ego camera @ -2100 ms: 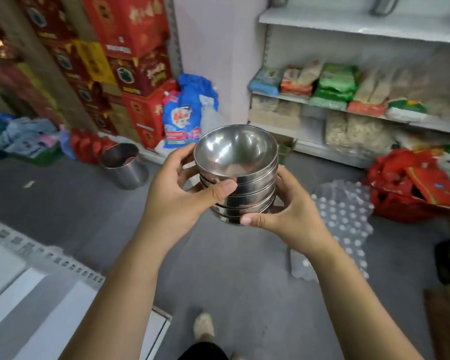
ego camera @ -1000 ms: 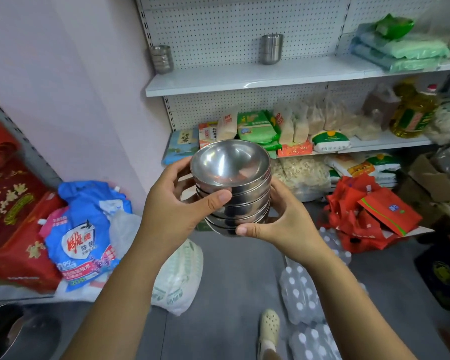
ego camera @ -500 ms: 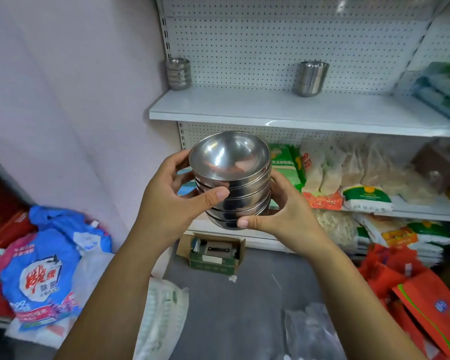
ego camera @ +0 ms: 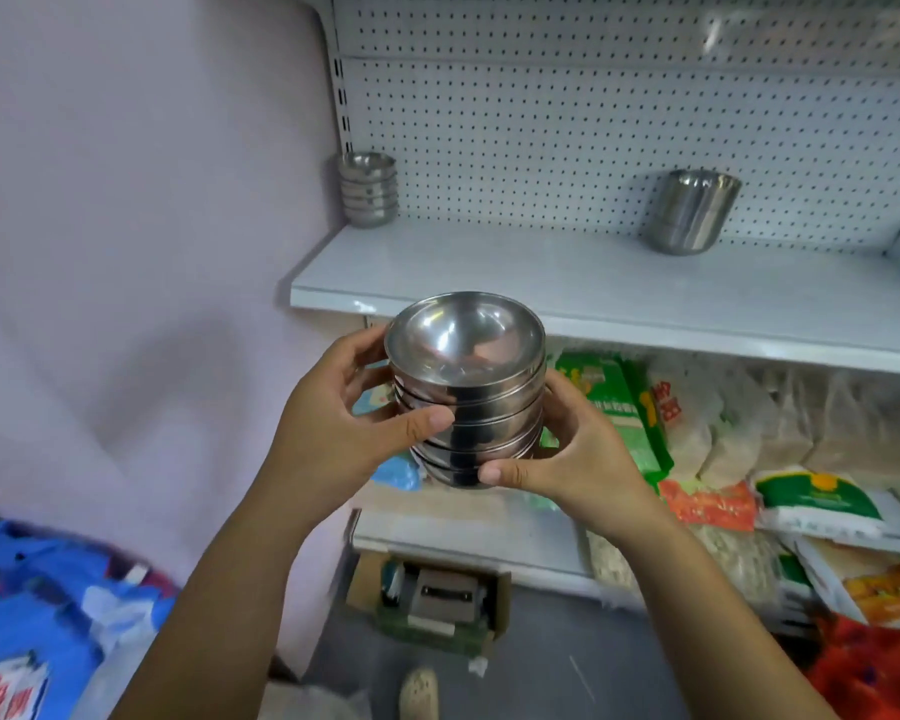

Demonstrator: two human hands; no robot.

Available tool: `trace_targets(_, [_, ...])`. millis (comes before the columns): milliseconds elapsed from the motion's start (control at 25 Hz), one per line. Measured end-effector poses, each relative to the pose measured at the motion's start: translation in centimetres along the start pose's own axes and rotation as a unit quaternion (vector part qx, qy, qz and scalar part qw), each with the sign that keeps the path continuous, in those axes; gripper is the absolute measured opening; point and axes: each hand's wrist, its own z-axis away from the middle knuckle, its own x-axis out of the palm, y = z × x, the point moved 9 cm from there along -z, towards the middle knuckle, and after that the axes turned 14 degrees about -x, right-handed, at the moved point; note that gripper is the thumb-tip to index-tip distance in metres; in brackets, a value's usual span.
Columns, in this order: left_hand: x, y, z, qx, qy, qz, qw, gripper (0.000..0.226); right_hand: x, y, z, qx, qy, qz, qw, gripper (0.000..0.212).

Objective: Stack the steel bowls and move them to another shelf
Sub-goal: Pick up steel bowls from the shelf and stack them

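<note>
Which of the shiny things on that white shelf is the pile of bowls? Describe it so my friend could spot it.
Find the white shelf below the pegboard. At its back left corner, by the wall, stands the bowl pile. It is squat and ringed with rims, unlike the taller cup to its right, and unlike the held stack it rests on the shelf.

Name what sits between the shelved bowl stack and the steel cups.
Nothing: the head view shows bare white shelf between the bowl stack and steel cups.
</note>
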Motion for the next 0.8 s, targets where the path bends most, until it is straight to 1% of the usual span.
trace_targets(120, [-0.9,2.0,-8.7,0.019,-0.016,-0.006,1.000,0.084,-0.5,1.7,-7.8,-0.011,0.019,0.011,1.000,0.094])
trace_targets(280, [-1.9,3.6,-19.4,0.035,-0.030,-0.006,0.999,0.086,-0.9,4.7,-17.2,-0.022,0.046,0.021,0.998,0.094])
trace_targets(360, [-2.1,3.2,-23.0,0.033,-0.024,-0.004,0.999,0.088,-1.0,6.1,-20.0,-0.022,0.051,0.028,0.998,0.096])
trace_targets(480, [-2.1,1.6,-28.5,0.021,-0.018,-0.011,1.000,0.084,-1.1,9.6,-24.0,-0.008,0.065,0.021,0.998,0.094])
trace_targets(680, [-3.4,-0.7,-34.8,0.012,0.036,-0.050,0.998,0.090,0.3,15.6,-30.2,-0.001,0.034,0.016,0.999,0.085])
trace_targets(800, [-3.8,-2.0,-37.6,0.012,0.077,-0.085,0.993,0.093,0.6,19.6,-33.3,0.003,0.022,0.008,1.000,0.086])
